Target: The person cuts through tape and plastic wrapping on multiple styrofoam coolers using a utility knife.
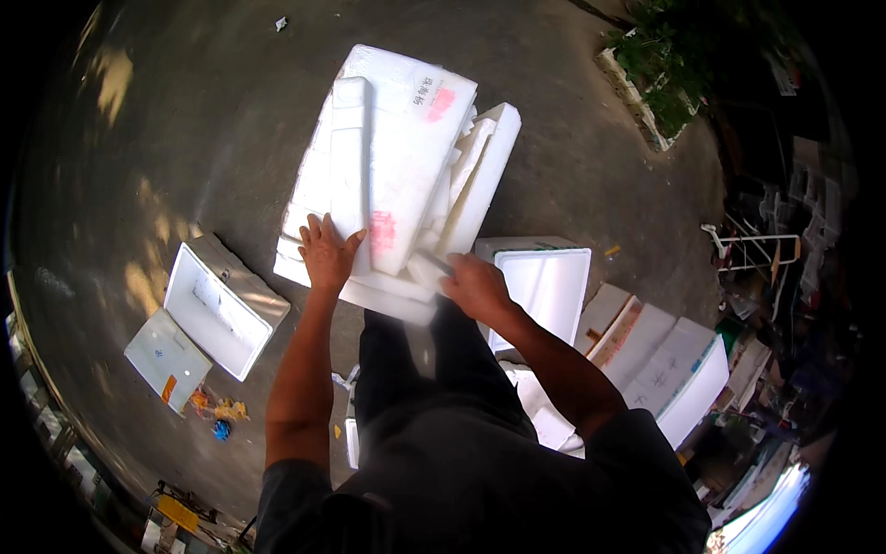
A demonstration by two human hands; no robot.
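Observation:
A stack of white foam box parts [406, 148] with pink marks stands in front of me. A long narrow foam strip [351, 138] lies along its left side. My left hand [328, 257], fingers spread, rests flat on the stack by the strip's near end. At the stack's near right corner my right hand [478, 288] is closed around a thin grey blade-like tool [441, 264]; its grip is hidden in my fist. The tool's end meets a small foam piece [425, 270]. Broken foam slabs [489, 175] lean along the right side.
An open white foam box [221, 309] and its lid [166, 355] lie at the left, with crumpled scraps [221, 411] nearby. Another open foam box [544, 286] and several more boxes [655, 360] stand at the right. Beyond them are a planter [646, 92] and a metal frame [752, 247].

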